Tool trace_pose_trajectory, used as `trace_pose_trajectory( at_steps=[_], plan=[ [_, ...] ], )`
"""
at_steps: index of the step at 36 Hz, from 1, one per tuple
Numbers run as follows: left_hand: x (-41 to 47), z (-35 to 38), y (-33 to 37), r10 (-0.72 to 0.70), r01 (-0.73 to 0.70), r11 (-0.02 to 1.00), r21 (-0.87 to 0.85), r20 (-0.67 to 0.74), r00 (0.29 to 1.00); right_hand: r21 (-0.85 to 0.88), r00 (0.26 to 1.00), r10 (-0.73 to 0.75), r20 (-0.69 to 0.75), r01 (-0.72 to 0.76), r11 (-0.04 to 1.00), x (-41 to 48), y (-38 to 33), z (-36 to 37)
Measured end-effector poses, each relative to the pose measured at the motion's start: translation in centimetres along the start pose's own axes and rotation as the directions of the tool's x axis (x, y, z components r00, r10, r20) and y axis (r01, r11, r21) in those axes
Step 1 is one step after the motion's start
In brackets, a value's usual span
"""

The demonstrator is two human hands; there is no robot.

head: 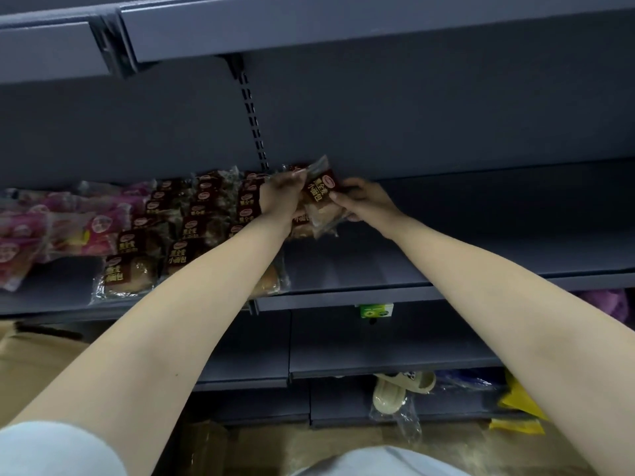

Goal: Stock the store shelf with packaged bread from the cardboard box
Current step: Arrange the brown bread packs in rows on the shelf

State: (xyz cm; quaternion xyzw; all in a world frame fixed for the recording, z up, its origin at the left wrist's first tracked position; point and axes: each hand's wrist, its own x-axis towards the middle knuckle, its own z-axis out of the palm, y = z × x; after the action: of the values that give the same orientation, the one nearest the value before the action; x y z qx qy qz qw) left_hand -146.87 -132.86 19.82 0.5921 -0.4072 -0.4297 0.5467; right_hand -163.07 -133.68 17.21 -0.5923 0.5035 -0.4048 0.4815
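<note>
A grey shelf (446, 255) is spanning the whole view, with an upper shelf (343, 25) hanging over it and lower shelves showing beneath. Both bare forearms are reaching from the bottom corners toward the back of the shelf, near its middle upright.

A cardboard box (31, 359) is sitting low on the left, below the shelf edge and partly cut off by the left arm; what it holds cannot be told.

Bread rows (192, 228) with brown labels are lying flat on the left half of the shelf, running in lines from the front lip to the back panel. Pink packs (58, 225) are lying just beside them, further left.

A packet (321, 190) of the same brown-labelled bread is being held tilted at the back of the shelf, just right of the rows, over a few more clear-wrapped buns resting under it. The left hand (280, 197) is gripping its upper left end with curled fingers. The right hand (366, 201) is pinching its right edge between thumb and curled fingers.

Pale slippers (398, 389) in clear wrap are lying on the lowest shelf, a yellow bag (519, 407) is sitting to their right, and a small green carton (376, 310) is standing just under the shelf lip.
</note>
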Motion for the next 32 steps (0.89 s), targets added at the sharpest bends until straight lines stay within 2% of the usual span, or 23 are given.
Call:
trace_pose_trajectory(
  at_steps=[2, 6, 8, 9, 11, 15, 20, 26, 28, 30, 32],
  plan=[
    [0.6, -0.8, -0.5, 0.014, -0.012, 0.999, 0.031, -0.057, 0.998, 0.081, 1.000, 0.011, 0.006, -0.011, 0.997, 0.0, 0.0, 0.3],
    [1.1, -2.4, -1.2, 0.052, -0.049, 0.993, 0.108, -0.018, 0.998, 0.285, 0.992, 0.040, -0.122, -0.003, 0.959, 0.6, -0.6, 0.9],
    [1.2, -3.0, -1.4, 0.114, -0.122, 0.954, 0.274, 0.045, 0.992, 0.297, 0.977, 0.047, -0.206, 0.017, 0.955, 1.2, -0.9, 1.2],
    [0.8, -3.3, -1.4, 0.132, -0.159, 0.904, 0.396, 0.095, 0.987, 0.265, 0.967, 0.036, -0.253, 0.033, 0.964, 1.6, -0.8, 1.4],
    [0.3, -3.7, -1.5, 0.152, -0.227, 0.817, 0.530, 0.181, 0.972, 0.171, 0.947, 0.008, -0.320, 0.049, 0.984, 2.1, -0.4, 1.7],
    [-0.3, -4.9, -2.3, 0.229, -0.311, 0.737, 0.600, 0.211, 0.950, -0.051, 0.953, -0.029, -0.303, 0.014, 0.999, 2.0, 0.4, 2.4],
    [-0.9, -6.1, -3.2, 0.342, -0.430, 0.482, 0.764, 0.288, 0.895, -0.187, 0.952, -0.052, -0.300, -0.005, 0.982, 1.0, 1.2, 4.2],
    [-1.6, -6.8, -4.6, 0.309, -0.539, 0.195, 0.819, 0.471, 0.827, -0.298, 0.922, -0.156, -0.355, 0.047, 0.953, -0.2, 1.5, 6.0],
    [-1.6, -7.1, -4.7, 0.287, -0.566, 0.135, 0.813, 0.515, 0.808, -0.425, 0.895, -0.268, -0.356, 0.100, 0.900, -0.6, 1.8, 6.5],
    [-1.5, -7.6, -4.5, 0.322, -0.571, 0.124, 0.812, 0.511, 0.797, -0.578, 0.865, -0.383, -0.324, 0.139, 0.804, -1.3, 2.2, 6.7],
    [-1.6, -8.5, -4.3, 0.374, -0.566, 0.130, 0.814, 0.489, 0.788, -0.693, 0.846, -0.493, -0.201, 0.234, 0.683, -2.0, 2.6, 6.9]
  ],
)
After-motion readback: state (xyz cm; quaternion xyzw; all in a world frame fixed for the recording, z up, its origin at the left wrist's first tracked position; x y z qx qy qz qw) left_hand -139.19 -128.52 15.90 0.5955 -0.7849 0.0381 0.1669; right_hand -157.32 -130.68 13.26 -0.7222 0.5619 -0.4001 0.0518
